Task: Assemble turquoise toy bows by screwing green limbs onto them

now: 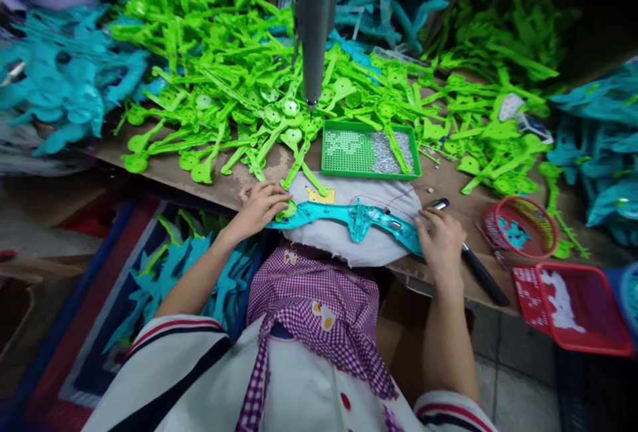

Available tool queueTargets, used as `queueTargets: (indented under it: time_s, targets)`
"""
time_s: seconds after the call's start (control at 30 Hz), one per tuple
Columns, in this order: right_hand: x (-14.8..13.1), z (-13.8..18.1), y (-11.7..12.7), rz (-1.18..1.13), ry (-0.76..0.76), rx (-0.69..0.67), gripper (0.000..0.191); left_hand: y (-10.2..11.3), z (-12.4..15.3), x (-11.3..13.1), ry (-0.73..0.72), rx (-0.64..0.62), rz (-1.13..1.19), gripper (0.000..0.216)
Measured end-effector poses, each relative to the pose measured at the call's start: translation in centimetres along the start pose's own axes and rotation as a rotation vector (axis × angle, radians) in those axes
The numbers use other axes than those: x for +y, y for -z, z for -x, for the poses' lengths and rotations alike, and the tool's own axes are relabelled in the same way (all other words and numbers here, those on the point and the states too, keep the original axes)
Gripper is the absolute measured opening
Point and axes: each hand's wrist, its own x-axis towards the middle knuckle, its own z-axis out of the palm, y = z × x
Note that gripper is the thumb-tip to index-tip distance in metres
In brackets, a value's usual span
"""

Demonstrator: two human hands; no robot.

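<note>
Though near, tray (pixel 371 173) behind teal part (pixel 326 214)

Green plastic parts (pixel 234 86) lie heaped around a green tray (pixel 369 173), under a hanging screwdriver (pixel 313 26).

left hand (pixel 260 206) pressing teal plastic part (pixel 349 216) on white cloth (pixel 349 246) | right hand (pixel 441 240) holding part's other end | green tray (pixel 369 151) behind

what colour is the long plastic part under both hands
Teal blue. The long plastic part lies on a white cloth; the head view shows it best.
</note>
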Motion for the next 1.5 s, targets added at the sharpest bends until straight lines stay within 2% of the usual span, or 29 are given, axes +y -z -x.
queueTargets:
  time_s: [0.07, 0.17, 0.27, 0.37, 0.43, 0.5, 0.57, 0.63, 0.7, 0.77, 0.83, 0.93, 1.0, 1.07, 1.17, 1.3, 1.4, 1.5]
  targets:
    - [1.7, -0.2, -0.3, 0.038, -0.032, -0.044, 0.037, -0.2, 0.0, 0.1, 0.043, 0.025, -0.002, 0.033]
    - [2.3, -0.5, -0.8, 0.071, -0.023, -0.082, 0.041, -0.5, 0.1, 0.5, 0.069, 0.035, -0.034, 0.032]
    - [1.8, -0.7, -0.2, 0.085, -0.058, -0.076, 0.043, -0.7, 0.3, 1.0, 0.062, 0.05, -0.058, 0.033]
    - [0.0, -0.5, 1.7, 0.005, -0.22, -0.043, 0.038, -1.1, 0.3, 1.6, 0.07, 0.049, -0.019, 0.033]
    - [-2.7, -0.2, 3.0, -0.156, -0.299, 0.016, 0.035, -1.5, 0.2, 2.0, 0.085, 0.044, 0.021, 0.031]
    - [-6.7, -0.3, 3.5, -0.427, -0.272, 0.106, 0.037, -1.8, 0.1, 2.4, 0.097, 0.05, 0.045, 0.03]
    - [-11.4, -0.9, 2.9, -0.738, -0.137, 0.032, 0.036, -2.0, 0.2, 2.8, 0.104, 0.064, 0.055, 0.029]
    - [-16.0, -2.2, 1.6, -0.962, 0.0, -0.114, 0.035, -2.1, 0.4, 3.1, 0.101, 0.076, 0.046, 0.028]
    - [-19.6, -3.9, 0.0, -1.092, 0.11, -0.223, 0.037, -2.1, 0.8, 3.5, 0.095, 0.096, 0.012, 0.027]
    - [-21.6, -5.6, -1.6, -1.143, 0.179, -0.284, 0.043, -2.0, 1.1, 3.6, 0.095, 0.119, -0.026, 0.028]
    - [-21.7, -6.4, -2.8, -1.143, 0.2, -0.321, 0.052, -1.9, 1.3, 3.5, 0.112, 0.132, -0.035, 0.029]
    - [-19.1, -5.2, -4.1, -1.12, 0.142, -0.356, 0.054, -2.0, 1.3, 3.4, 0.141, 0.139, 0.005, 0.028]
    - [-16.8, -3.3, -4.6, -1.157, 0.0, -0.351, 0.048, -2.5, 1.3, 3.7, 0.147, 0.148, 0.033, 0.027]
    - [-15.1, -1.2, -5.1, -1.242, -0.212, -0.293, 0.041, -3.4, 1.5, 4.7, 0.136, 0.159, 0.057, 0.026]
    - [-14.5, 1.0, -5.9, -1.305, -0.411, -0.27, 0.036, -5.0, 2.2, 6.7, 0.121, 0.189, 0.087, 0.027]
    - [-15.6, 1.4, -7.4, -1.216, -0.428, -0.281, 0.04, -5.8, 2.4, 7.6, 0.13, 0.214, 0.1, 0.026]
    - [-16.4, 0.4, -7.9, -1.211, -0.409, -0.275, 0.045, -5.0, 1.4, 6.2, 0.1, 0.186, 0.096, 0.026]
    - [-17.3, -0.5, -7.1, -1.24, -0.346, -0.284, 0.047, -3.6, 0.6, 5.0, 0.059, 0.161, 0.106, 0.032]
